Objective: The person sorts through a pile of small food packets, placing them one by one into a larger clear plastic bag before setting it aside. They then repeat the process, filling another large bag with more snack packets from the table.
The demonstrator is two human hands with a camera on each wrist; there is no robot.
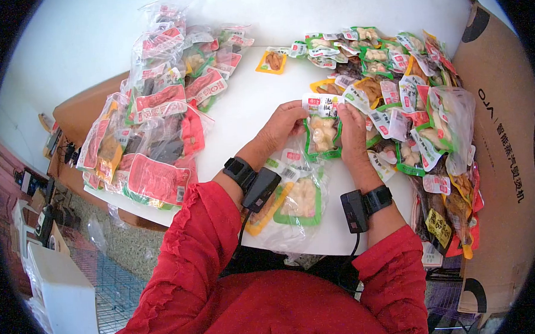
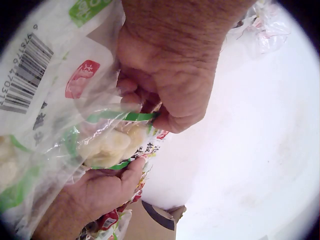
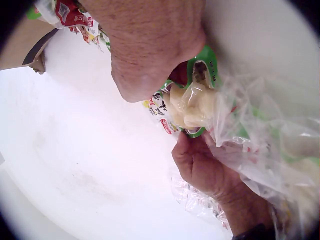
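Note:
A green-edged snack packet (image 1: 323, 134) with pale pieces behind its clear window is held upright over the table, between both hands. My left hand (image 1: 285, 128) pinches its left edge near the top. Along the opposite edge, my right hand (image 1: 354, 133) grips the packet, thumb up at the printed white top. Just below, nearer my body, lies a clear plastic bag (image 1: 287, 233) with a green-edged packet (image 1: 299, 202) and a yellow-edged one inside. In the left wrist view the bag's film overlaps the held packet (image 2: 112, 146).
Filled clear bags of red and green packets (image 1: 158, 130) are heaped on the left of the white table (image 1: 230, 142). Loose snack packets (image 1: 390, 102) pile up on the right, beside a large cardboard box (image 1: 500, 157). One yellow packet (image 1: 271, 61) lies apart at the back.

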